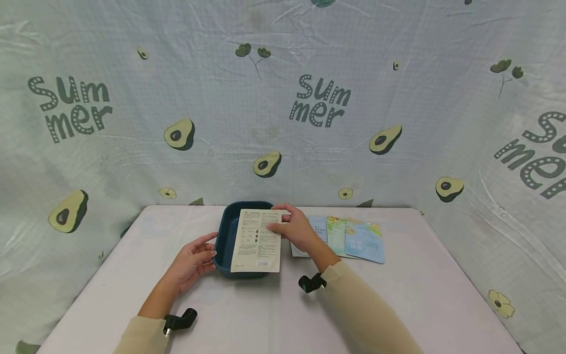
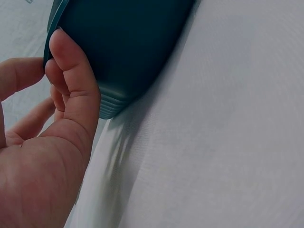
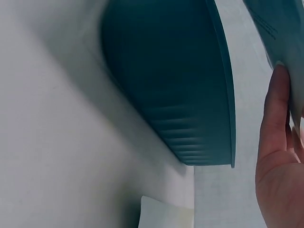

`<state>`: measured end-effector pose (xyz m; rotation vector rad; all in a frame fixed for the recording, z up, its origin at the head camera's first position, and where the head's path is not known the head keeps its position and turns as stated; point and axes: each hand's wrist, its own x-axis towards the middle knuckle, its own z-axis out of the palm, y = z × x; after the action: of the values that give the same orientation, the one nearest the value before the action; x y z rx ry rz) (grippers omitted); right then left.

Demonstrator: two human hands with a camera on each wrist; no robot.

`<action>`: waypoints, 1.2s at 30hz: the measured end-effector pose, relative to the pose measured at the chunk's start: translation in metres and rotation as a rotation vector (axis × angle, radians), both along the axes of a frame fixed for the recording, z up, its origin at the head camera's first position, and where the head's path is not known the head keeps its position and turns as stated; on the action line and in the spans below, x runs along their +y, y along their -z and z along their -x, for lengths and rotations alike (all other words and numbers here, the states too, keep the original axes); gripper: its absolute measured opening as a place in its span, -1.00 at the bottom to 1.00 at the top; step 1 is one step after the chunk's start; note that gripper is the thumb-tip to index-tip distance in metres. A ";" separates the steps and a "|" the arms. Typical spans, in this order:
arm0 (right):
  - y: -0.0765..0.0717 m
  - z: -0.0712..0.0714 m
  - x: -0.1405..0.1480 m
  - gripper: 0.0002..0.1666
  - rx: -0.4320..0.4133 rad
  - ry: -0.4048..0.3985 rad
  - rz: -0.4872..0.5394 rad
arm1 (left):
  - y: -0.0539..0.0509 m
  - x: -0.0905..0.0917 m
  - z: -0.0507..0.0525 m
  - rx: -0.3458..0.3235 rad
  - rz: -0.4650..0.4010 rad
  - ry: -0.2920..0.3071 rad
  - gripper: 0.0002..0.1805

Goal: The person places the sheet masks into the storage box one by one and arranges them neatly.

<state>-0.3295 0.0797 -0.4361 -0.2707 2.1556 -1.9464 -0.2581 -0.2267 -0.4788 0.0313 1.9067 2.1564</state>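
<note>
A dark teal plastic bin [image 1: 227,238] stands on the table near its back edge. My left hand [image 1: 190,264] pinches the bin's left rim, thumb outside; the left wrist view shows the fingers [image 2: 71,61] at that rim. Above the bin, my right hand [image 1: 297,231] holds a flat cream packet [image 1: 252,243] by its right edge, thumb on the face with small print and a barcode. In the right wrist view the packet's other side [image 3: 280,33] looks bluish, and the packet is raised clear of the bin [image 3: 166,80].
To the right of the bin, several flat packets lie overlapping: a light blue one [image 1: 366,243], a green floral one [image 1: 337,236] and others partly under my right forearm. A pale cloth with avocado prints [image 1: 267,164] hangs behind the white table [image 1: 398,305].
</note>
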 end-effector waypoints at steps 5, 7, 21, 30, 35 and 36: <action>0.001 0.009 -0.005 -0.37 0.005 0.018 -0.010 | 0.002 -0.001 0.000 -0.004 -0.010 0.002 -0.27; 0.001 0.013 -0.007 -0.35 0.005 0.022 -0.009 | 0.002 -0.001 0.000 -0.008 -0.011 -0.001 -0.28; 0.003 0.026 -0.018 -0.32 -0.014 0.043 0.006 | 0.001 0.000 0.000 -0.014 -0.019 0.002 -0.25; 0.006 0.027 -0.028 -0.34 0.031 0.070 -0.092 | -0.001 0.000 0.000 -0.016 -0.010 -0.005 -0.25; 0.006 0.026 -0.031 -0.34 0.054 0.062 -0.124 | -0.001 0.000 0.000 -0.017 -0.019 0.001 -0.25; 0.006 0.026 -0.032 -0.34 0.060 0.059 -0.127 | -0.001 0.000 0.000 -0.018 -0.022 0.003 -0.25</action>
<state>-0.3554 0.0481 -0.4417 -0.2488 2.3394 -1.8441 -0.2578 -0.2271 -0.4779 0.0191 1.8719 2.1685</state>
